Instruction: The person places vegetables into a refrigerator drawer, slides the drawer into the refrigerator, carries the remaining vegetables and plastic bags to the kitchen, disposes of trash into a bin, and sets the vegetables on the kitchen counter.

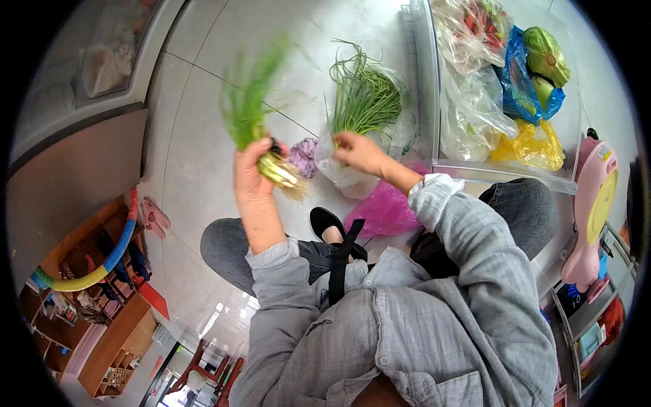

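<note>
My left hand [252, 173] is closed around a bunch of scallions [272, 168], raised off the floor. Its green tops are smeared by motion and point away from me; the pale roots hang to the lower right. A small dark thing shows by the fingers, too unclear to name. My right hand [359, 154] is over a clear plastic bag [349, 180], its fingers curled together at the bag's near part. What they grip, if anything, cannot be made out. More long green scallions [366, 98] lie in that bag, tops spilling out at the far side.
A crumpled purple bag [303, 157] and a pink plastic bag [383, 211] lie on the floor close by. To the right stands a clear drawer [502, 173] with a cabbage [546, 55], a blue bag [519, 85] and a yellow bag [529, 146]. An open fridge [129, 95] is at left.
</note>
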A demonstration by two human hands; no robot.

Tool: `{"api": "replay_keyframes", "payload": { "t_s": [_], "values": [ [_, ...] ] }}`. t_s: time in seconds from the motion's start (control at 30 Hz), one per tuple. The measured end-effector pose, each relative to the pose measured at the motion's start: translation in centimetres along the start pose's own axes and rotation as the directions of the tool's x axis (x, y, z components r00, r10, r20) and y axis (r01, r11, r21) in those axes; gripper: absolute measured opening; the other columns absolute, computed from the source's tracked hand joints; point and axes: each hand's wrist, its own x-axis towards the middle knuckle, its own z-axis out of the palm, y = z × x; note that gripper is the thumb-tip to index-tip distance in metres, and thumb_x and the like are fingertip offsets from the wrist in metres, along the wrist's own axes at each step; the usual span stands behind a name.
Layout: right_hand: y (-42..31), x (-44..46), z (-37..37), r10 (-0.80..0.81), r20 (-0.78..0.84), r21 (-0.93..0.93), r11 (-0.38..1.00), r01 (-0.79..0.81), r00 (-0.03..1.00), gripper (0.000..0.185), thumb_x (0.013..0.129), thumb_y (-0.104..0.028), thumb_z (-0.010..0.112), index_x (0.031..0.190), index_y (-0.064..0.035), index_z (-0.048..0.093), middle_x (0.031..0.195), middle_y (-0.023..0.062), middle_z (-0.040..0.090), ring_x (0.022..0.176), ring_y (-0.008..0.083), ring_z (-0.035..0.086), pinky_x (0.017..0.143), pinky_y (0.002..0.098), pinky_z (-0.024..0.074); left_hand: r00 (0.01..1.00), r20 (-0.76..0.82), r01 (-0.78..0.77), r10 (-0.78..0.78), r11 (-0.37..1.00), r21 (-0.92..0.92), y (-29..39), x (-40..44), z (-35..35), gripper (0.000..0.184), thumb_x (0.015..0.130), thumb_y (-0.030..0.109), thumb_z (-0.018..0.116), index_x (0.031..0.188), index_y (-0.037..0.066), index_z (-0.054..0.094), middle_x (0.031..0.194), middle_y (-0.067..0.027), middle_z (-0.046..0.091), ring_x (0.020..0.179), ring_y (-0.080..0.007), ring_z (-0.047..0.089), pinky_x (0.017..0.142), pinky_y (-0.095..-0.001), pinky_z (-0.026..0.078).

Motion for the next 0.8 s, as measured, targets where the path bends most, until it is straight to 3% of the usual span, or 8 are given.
{"api": "replay_keyframes", "payload": {
  "t_s": [0.07,0.17,0.37,0.5,0.6,0.67,0.73,0.8],
  "values": [
    [0.6,-1.3,0.7,0.005,0.169,-0.41,0.91,0.066,0.986,0.047,0.075,-0.033,0.058,0.109,-0.0021,0.052,0.098,0.0181,0.058,0.085,0.0295,0.059,0.073,0.0353,0.0472,0.985,-0.122,-0.126,0.124,0.992,-0.009,1.4,0.1,-0.6,0.023,0.068,-0.003,0.058,0.09,-0.003,0.051,0.078,-0.0118,0.056,0.058,-0.0216,0.057,0.05,-0.0318,0.05],
    [0.7,-2.8,1.2,0.101,0.343,-0.676,0.716,0.171,0.934,0.046,0.072,-0.037,0.057,0.102,-0.0019,0.054,0.099,0.0206,0.057,0.085,0.0349,0.058,0.072,0.0405,0.0469,0.905,-0.315,-0.222,0.286,0.949,0.224,2.6,1.7,-2.2,0.021,0.069,-0.003,0.058,0.088,-0.004,0.051,0.076,-0.0118,0.056,0.056,-0.0211,0.056,0.049,-0.031,0.049],
    [-1.9,-2.8,0.5,-0.034,0.111,-0.629,0.771,0.097,0.993,0.025,0.074,-0.028,0.054,0.085,-0.0057,0.059,0.081,0.0153,0.06,0.081,0.0338,0.058,0.069,0.0414,0.0464,0.698,-0.54,0.03,0.471,0.734,0.679,-4.7,8.1,-13.5,0.024,0.067,0.003,0.06,0.089,-0.004,0.053,0.076,-0.0136,0.058,0.058,-0.026,0.057,0.054,-0.036,0.048],
    [-1.9,-2.5,-0.8,-0.212,-0.305,-0.467,0.883,0.048,0.928,0.021,0.076,-0.027,0.052,0.083,-0.0078,0.058,0.079,0.015,0.058,0.077,0.0342,0.056,0.067,0.0416,0.045,0.572,-0.669,0.458,0.474,0.492,0.74,-7.1,6.6,-13.1,0.035,0.068,0.009,0.06,0.099,-0.002,0.051,0.093,-0.0185,0.056,0.086,-0.0327,0.054,0.075,-0.0422,0.043],
    [-1.8,-2.6,-1.7,-0.15,-0.292,-0.475,0.88,-0.007,0.945,0.023,0.077,-0.026,0.051,0.088,-0.0057,0.057,0.09,0.016,0.056,0.085,0.0332,0.055,0.074,0.0404,0.0438,0.474,-0.599,0.54,0.646,0.324,0.777,-7.6,4.7,-8.7,0.043,0.07,0.014,0.061,0.108,-0.001,0.048,0.105,-0.0203,0.052,0.104,-0.0335,0.047,0.085,-0.0419,0.037],
    [-1.8,-1.7,-2.1,-0.326,-0.423,-0.511,0.856,0.074,0.845,0.027,0.077,-0.025,0.052,0.094,-0.0042,0.056,0.097,0.016,0.054,0.092,0.0332,0.052,0.079,0.0413,0.0414,0.491,-0.275,0.304,0.827,0.133,0.943,-8.6,4.7,-7.6,0.049,0.071,0.019,0.063,0.112,0.0,0.046,0.11,-0.0201,0.049,0.108,-0.0326,0.043,0.088,-0.0401,0.036],
    [-2.2,-0.2,-2.7,-0.445,-0.582,-0.541,0.837,0.085,0.68,0.03,0.076,-0.023,0.053,0.1,-0.0035,0.054,0.105,0.0158,0.052,0.099,0.033,0.048,0.083,0.0429,0.0391,0.719,-0.131,-0.086,0.683,0.275,0.958,-9.8,5.0,-5.4,0.054,0.071,0.026,0.065,0.113,-0.001,0.045,0.11,-0.02,0.05,0.107,-0.0344,0.044,0.089,-0.0405,0.036],
    [-3.0,2.0,-3.9,-0.501,-0.742,-0.545,0.837,0.033,0.446,0.034,0.076,-0.019,0.053,0.106,-0.0036,0.052,0.112,0.0155,0.049,0.105,0.0324,0.045,0.085,0.0453,0.0369,0.885,-0.132,-0.107,0.446,0.472,0.875,-11.3,4.0,-1.3,0.063,0.068,0.029,0.068,0.116,-0.003,0.043,0.114,-0.0217,0.048,0.109,-0.0344,0.043,0.092,-0.0393,0.034]
  ]
}}
